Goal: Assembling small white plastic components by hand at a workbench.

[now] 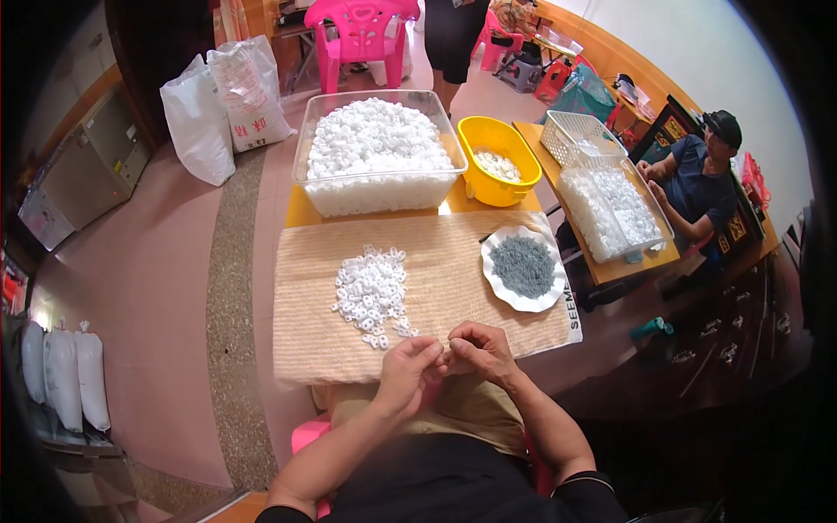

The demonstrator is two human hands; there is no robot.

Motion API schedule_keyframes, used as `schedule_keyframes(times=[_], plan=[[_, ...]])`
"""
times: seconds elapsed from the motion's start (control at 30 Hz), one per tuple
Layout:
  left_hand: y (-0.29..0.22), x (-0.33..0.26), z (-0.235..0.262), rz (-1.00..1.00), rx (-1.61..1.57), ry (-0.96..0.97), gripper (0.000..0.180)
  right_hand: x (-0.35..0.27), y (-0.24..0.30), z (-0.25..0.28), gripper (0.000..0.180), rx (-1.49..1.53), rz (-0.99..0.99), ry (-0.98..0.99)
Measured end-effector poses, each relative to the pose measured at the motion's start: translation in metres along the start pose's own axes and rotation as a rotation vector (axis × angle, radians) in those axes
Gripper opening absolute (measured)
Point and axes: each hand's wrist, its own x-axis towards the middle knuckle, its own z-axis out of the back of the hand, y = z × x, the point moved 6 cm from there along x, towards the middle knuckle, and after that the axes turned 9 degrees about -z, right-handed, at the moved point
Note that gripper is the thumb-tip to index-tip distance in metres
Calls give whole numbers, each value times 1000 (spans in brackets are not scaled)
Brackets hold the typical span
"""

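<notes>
My left hand (pixel 408 370) and my right hand (pixel 485 351) meet at the near edge of a towel-covered table, above my lap. Thumbs and fingers of both are pinched together; whatever sits between them is too small to name. Just beyond my left hand lies a loose pile of small white plastic pieces with holes (pixel 370 292), a few straggling toward my fingers. To the far right of my hands, a white scalloped plate (pixel 497 290) holds a heap of small dark grey pieces (pixel 525 266). Beneath everything spreads a beige ribbed towel (pixel 305 305).
Behind the towel stand a clear plastic bin (pixel 375 187) heaped with white pieces and a yellow tub (pixel 497 131). At right, a person (pixel 697 187) sits by another table with a bin (pixel 641 248) and a white basket (pixel 567 131). White sacks (pixel 196 122) and a pink chair (pixel 362 26) stand farther off.
</notes>
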Motion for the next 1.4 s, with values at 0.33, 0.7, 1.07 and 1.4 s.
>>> schedule_keyframes(times=[0.33, 0.7, 1.07, 1.4], plan=[[-1, 2, 4, -28, 7, -18, 14, 1, 4, 4, 18, -63, 36, -65], [2, 5, 5, -9, -22, -3, 19, 3, -3, 5, 16, -40, 26, -55], [2, 4, 3, -9, -5, 4, 19, 3, -2, 5, 18, -62, 51, -46], [2, 3, 3, -26, 8, 23, 18, 2, 3, 4, 19, -83, 83, -53]])
